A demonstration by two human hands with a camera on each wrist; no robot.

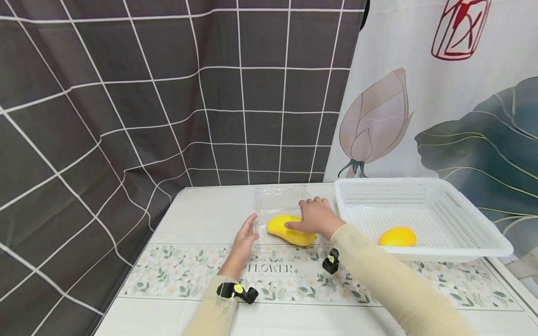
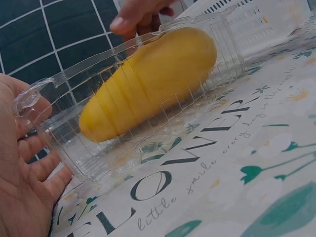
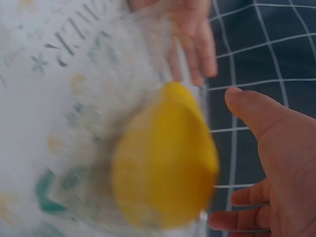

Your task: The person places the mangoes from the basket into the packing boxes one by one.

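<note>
A long yellow mango (image 1: pixel 289 229) lies in a clear plastic clamshell box (image 1: pixel 262 239), whose lid stands raised at the back. My left hand (image 1: pixel 244 240) rests against the box's left end, its fingers extended along the wall, as the left wrist view shows. Above the mango's right part, my right hand (image 1: pixel 316 217) is spread with the thumb apart from the fingers. In the right wrist view the thumb and fingers stand clear of the mango (image 3: pixel 165 163), which is blurred there.
To the right stands a white perforated plastic basket (image 1: pixel 458 245) with a rounder yellow fruit (image 1: pixel 397 237) in it. A floral printed band with lettering (image 1: pixel 271 269) crosses the white tabletop. Behind the table hangs a dark checked curtain (image 1: pixel 265 93).
</note>
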